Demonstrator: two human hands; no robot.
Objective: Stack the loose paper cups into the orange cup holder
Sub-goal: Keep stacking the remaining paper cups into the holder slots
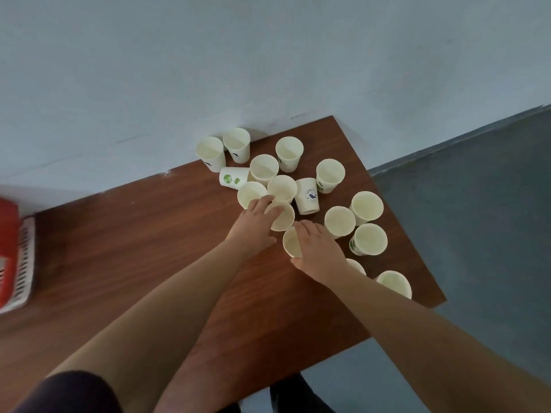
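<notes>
Several white paper cups stand scattered over the right half of the brown table [134, 263]; most are upright, one [234, 177] lies on its side and one [307, 195] stands upside down. My left hand [256, 223] wraps its fingers around the rim of an upright cup [283, 218]. My right hand [316, 248] closes around another upright cup [290, 242] just below it. An orange-red object [7, 248], maybe the holder, shows at the far left edge, mostly cut off.
A white slotted basket [25, 263] sits beside the orange-red object at the left. A pale wall borders the table's far edge. The table's right edge drops to a grey floor [477, 234]; two cups [395, 283] stand close to that edge.
</notes>
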